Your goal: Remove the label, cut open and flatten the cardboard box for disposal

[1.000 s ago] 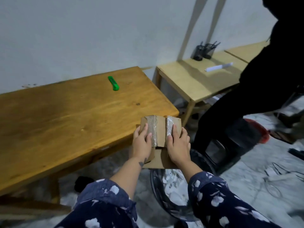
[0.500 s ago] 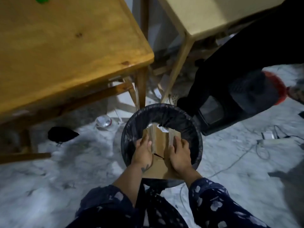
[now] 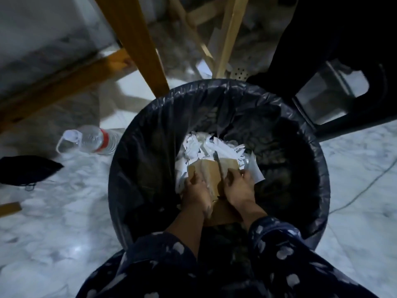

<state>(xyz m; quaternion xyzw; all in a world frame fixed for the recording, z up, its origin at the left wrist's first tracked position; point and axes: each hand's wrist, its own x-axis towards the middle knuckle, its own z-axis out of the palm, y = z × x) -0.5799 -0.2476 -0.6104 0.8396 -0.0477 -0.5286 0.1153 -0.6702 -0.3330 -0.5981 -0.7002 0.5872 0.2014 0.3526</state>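
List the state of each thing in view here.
Box: flattened, taped, held inside the bin over the paper.
Left hand: gripping the box.
Right hand: gripping the box.
Bin: lined with a black bag, partly filled.
Paper: torn, crumpled, in the bin.
Bottle: lying on the floor.

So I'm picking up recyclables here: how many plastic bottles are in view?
1. A clear plastic bottle lies on its side on the floor, just left of the bin. More could be hidden under the paper scraps inside the bin.
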